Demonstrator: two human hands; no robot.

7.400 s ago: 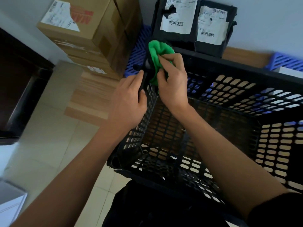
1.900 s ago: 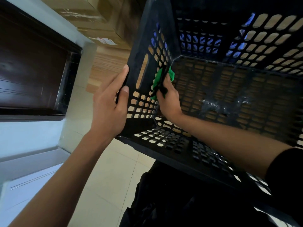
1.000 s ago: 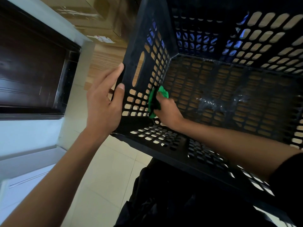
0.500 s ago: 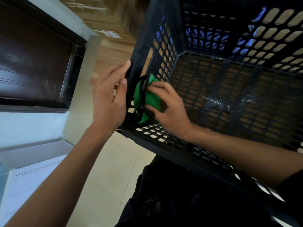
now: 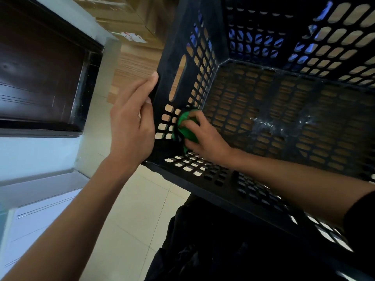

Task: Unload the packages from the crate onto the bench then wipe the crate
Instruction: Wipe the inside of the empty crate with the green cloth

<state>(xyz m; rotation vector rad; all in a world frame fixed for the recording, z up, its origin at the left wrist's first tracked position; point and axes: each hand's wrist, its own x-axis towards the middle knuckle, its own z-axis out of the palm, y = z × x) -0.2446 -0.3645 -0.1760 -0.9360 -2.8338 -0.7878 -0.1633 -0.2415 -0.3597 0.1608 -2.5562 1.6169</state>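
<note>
Two hands work here. Our right hand (image 5: 205, 136) squeezes the crumpled green cloth (image 5: 185, 128) inside the black plastic crate with holes (image 5: 284, 110), low on its side wall. Our left hand (image 5: 132, 126) lies flat outside. The cloth could snag in a hole. The corner is tight; the middle has room.

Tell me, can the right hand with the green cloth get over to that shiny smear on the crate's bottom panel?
Probably yes. The right hand is already inside the crate, pressing the green cloth against the side wall; nothing lies between it and the shiny smear.
</note>
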